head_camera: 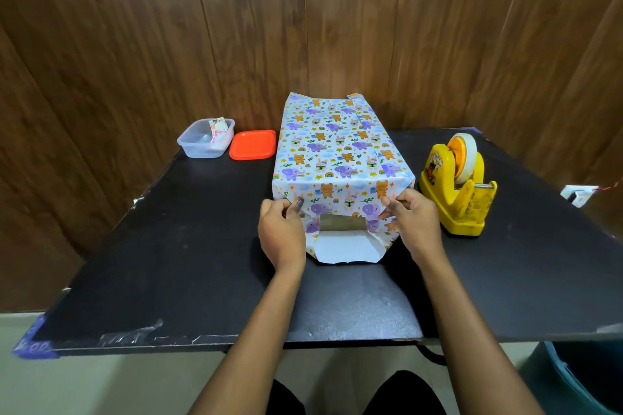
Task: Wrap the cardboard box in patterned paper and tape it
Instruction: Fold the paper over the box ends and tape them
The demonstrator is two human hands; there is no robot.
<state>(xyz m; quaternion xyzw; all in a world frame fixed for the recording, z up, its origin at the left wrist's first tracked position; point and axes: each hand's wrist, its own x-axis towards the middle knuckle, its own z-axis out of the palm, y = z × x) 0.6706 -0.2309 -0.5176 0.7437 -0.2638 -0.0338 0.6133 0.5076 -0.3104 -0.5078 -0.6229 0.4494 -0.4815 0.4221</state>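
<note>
Black tabletop (168, 246). My left hand (281, 232), right hand (413, 222) each pinching patterned paper (337, 152) at near end, cardboard box (342, 223) peeking out between.

One camera sits on the person's head. It looks forward and down, close to the flat black table (168, 246). The paper-wrapped cardboard box (337, 152), white with cartoon animals, is in the middle of the frame. The brown wooden wall (135, 27) fills the top. Two bare arms (263, 330) reach in from the bottom.
</note>
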